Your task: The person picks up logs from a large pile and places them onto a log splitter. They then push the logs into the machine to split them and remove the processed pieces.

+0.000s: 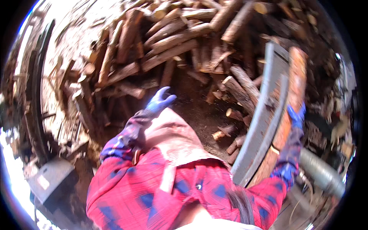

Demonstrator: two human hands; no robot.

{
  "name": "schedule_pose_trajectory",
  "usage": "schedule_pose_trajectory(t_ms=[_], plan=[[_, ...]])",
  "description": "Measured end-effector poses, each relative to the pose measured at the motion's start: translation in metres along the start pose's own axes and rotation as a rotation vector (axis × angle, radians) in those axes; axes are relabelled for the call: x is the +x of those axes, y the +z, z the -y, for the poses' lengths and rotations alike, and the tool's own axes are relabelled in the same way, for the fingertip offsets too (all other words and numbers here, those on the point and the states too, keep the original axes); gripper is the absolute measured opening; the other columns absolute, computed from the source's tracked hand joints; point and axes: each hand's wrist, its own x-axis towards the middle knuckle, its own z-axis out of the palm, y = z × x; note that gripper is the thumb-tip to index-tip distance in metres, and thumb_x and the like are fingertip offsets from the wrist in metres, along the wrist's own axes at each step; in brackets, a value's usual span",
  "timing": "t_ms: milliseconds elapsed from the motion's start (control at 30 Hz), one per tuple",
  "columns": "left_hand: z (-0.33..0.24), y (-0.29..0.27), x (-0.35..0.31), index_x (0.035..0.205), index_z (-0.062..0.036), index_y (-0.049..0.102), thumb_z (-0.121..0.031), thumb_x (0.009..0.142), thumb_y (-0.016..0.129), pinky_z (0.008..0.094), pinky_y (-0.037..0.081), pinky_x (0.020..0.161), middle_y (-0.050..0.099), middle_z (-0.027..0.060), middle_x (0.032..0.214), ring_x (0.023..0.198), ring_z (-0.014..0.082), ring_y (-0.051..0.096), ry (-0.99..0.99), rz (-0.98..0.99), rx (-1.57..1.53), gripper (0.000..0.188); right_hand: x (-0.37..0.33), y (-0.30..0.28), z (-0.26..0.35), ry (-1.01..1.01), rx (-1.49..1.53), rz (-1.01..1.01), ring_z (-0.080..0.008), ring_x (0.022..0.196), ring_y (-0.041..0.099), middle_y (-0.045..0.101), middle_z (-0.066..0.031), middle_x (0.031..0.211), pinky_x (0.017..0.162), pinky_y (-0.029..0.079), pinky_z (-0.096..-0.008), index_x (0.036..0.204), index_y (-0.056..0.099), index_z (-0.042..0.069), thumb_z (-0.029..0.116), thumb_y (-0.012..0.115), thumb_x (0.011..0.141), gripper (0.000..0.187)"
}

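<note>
Landmark = grey metal rail (264, 115). Orange-brown log (297, 78) lies lengthwise along rail's R side; 2nd log (266, 168) sits end-on to it, nearer the body, also R of rail. R hand (297, 116), blue glove, is on 1st log's R side, touching; can't tell if it's gripping or just resting. L hand (160, 100), also gloved, is well L of rail, thumb & fingers wide apart, nothing held, by the pinkish apron (178, 132). Short logs (234, 114) lie just L of rail; big woodpile (172, 38) is farther L & beyond. Grey-green cylinder (322, 172) is R of rail's near end.
</note>
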Motion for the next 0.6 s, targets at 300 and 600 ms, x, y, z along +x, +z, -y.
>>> schedule_pose_trajectory(t_ms=[300, 600], plan=[[0.154, -0.109, 0.224, 0.14, 0.0019, 0.042, -0.056, 0.07, 0.077, 0.0397, 0.04, 0.107, 0.051, 0.0231, 0.138, 0.127, 0.0354, 0.05, -0.416, 0.029, 0.381, 0.097, -0.07, 0.18, 0.322, -0.478, -0.075, -0.004, -0.0324, 0.106, 0.055, 0.055, -0.0188, 0.122, 0.095, 0.045, -0.0407, 0.135, 0.047, 0.0, 0.023, 0.069, 0.085, 0.06], [0.23, -0.173, 0.42, 0.146, -0.0169, 0.031, -0.05, 0.059, 0.081, 0.0476, 0.034, 0.108, 0.043, 0.0164, 0.142, 0.135, 0.0342, 0.037, -0.184, -0.033, 1.075, 0.106, -0.126, 0.426, 0.408, 0.703, 0.467, 1.081, -0.0275, 0.127, 0.049, 0.047, -0.013, 0.141, 0.105, 0.041, -0.0387, 0.145, 0.037, 0.004, 0.01, 0.072, 0.084, 0.071]])
